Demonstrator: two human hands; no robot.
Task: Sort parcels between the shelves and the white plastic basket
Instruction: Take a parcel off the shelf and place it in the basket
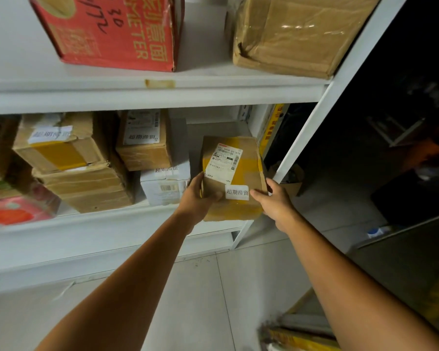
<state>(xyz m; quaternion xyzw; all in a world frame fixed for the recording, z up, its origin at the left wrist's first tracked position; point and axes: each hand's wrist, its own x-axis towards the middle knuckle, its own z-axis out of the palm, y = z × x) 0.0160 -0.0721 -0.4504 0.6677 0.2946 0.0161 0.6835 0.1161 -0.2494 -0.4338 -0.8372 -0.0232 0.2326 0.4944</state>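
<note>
A small brown cardboard parcel (pixel 241 171) with yellow tape and two white labels sits at the right end of the lower white shelf (pixel 91 231), partly over the shelf's front edge. My left hand (pixel 199 197) grips its near left corner, thumb on top. My right hand (pixel 274 202) holds its near right edge with curled fingers. The white plastic basket is not in view.
Left of the held parcel stand a white box (pixel 166 187), a brown box (pixel 145 145) on top of it, and stacked taped cartons (pixel 69 158). The upper shelf carries a red carton (pixel 112 31) and a brown parcel (pixel 292 34). The white shelf post (pixel 322 117) rises just right of my hands.
</note>
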